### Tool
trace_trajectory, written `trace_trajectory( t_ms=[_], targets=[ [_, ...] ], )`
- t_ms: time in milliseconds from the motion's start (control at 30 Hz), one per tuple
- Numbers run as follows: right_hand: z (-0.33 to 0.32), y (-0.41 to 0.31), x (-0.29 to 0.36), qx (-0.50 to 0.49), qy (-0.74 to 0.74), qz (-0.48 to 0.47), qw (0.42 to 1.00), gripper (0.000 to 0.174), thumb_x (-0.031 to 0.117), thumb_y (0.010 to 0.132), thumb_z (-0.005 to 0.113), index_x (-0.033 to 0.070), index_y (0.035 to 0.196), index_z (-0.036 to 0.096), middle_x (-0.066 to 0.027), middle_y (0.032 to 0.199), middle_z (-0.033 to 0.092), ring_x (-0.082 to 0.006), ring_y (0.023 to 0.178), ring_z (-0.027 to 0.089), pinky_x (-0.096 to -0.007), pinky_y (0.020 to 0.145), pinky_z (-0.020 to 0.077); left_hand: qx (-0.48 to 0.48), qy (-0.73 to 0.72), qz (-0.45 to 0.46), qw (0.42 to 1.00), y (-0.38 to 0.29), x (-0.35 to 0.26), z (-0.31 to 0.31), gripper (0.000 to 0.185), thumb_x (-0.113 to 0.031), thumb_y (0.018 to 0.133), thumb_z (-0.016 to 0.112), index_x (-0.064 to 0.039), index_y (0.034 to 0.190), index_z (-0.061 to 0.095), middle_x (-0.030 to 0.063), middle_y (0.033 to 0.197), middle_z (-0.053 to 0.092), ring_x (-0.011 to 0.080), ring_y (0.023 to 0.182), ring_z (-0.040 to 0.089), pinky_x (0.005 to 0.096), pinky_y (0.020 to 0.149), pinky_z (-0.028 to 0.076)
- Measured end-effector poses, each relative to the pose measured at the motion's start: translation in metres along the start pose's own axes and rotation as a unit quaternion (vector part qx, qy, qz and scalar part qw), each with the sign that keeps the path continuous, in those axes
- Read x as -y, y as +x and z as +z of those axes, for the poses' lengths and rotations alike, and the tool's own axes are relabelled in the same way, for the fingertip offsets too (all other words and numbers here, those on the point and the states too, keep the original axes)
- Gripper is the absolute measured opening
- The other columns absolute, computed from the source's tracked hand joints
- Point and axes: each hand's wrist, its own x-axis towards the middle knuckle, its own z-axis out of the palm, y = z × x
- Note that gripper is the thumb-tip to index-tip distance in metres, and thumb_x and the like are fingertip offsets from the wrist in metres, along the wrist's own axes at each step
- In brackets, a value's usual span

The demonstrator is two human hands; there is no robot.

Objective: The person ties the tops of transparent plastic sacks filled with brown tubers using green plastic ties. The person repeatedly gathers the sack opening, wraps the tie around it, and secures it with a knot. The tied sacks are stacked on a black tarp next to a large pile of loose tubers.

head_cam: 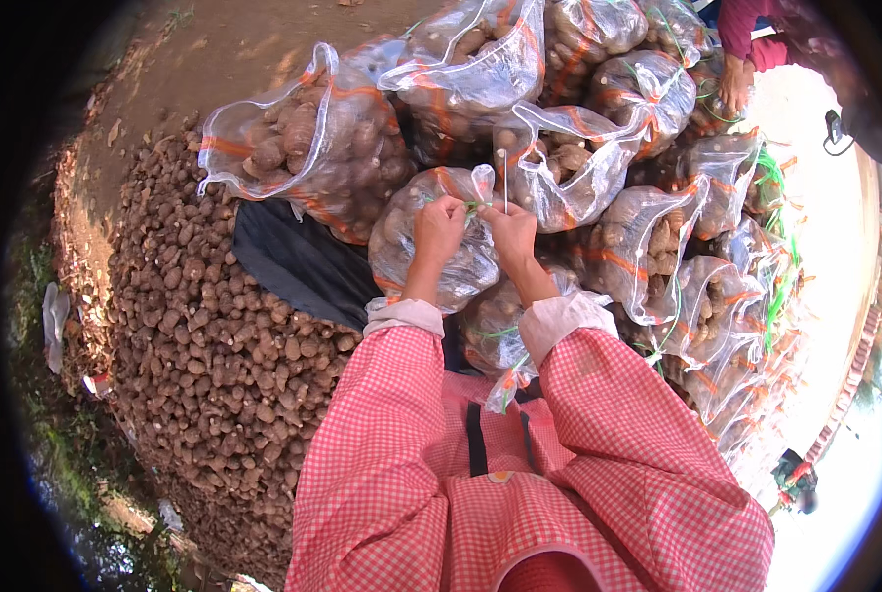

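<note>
My left hand (439,228) and my right hand (513,231) meet at the gathered neck of a clear mesh bag (448,272) with orange stripes, filled with brown taro-like corms. Fingertips of both hands pinch a green plastic string (473,206) around that neck. A tuft of mesh (483,180) sticks up beyond the string. From my right hand rises a thin, pale rod (506,177), perhaps a hooked needle. Below my right forearm sits another mesh bag (489,333), with green string at its gathered top.
Open mesh bags of corms (300,140) (570,159) stand just beyond, with several more along the right. A large heap of loose corms (226,348) spreads at left, beside a black cloth (300,259). Another person's hand (735,85) touches a bag at top right. Green strings (777,288) hang over bags.
</note>
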Motion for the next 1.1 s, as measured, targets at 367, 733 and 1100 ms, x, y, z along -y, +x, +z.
trace_trajectory(
  t_ms=[367,733,1100],
  targets=[
    [-0.053,-0.023,-0.001,0.365,0.355,0.250,0.824,0.028,0.018,0.091,0.041,0.012,0.063,0.039,0.0046,0.049,0.025,-0.0090,0.037,0.024,-0.0246,0.035,0.0229,-0.029,0.034,0.030,0.999,0.004,-0.019,0.005,0.013,-0.010,0.078,0.064,-0.004,0.088,0.069,0.0117,0.071,0.068,0.0244,0.067,0.067,0.0359,0.061,0.050],
    [-0.078,-0.109,0.038,0.288,0.112,-0.046,0.950,0.032,0.020,0.094,0.053,0.005,0.066,0.054,0.0035,0.056,0.044,-0.0054,0.050,0.039,-0.0242,0.046,0.0317,0.149,-0.006,0.145,0.978,0.008,-0.025,0.003,0.018,-0.007,0.079,0.069,-0.003,0.097,0.071,0.0012,0.071,0.050,0.0109,0.062,0.047,0.0274,0.056,0.038],
    [-0.287,-0.230,-0.093,-0.134,0.266,0.016,0.955,0.033,0.032,0.089,0.067,0.008,0.069,0.058,0.0073,0.061,0.048,-0.0024,0.057,0.039,-0.0219,0.051,0.0302,-0.058,0.072,0.162,0.982,-0.080,-0.108,0.027,0.024,-0.005,0.085,0.066,0.000,0.109,0.063,0.0018,0.082,0.063,0.0094,0.069,0.055,0.0250,0.064,0.047]
  ],
)
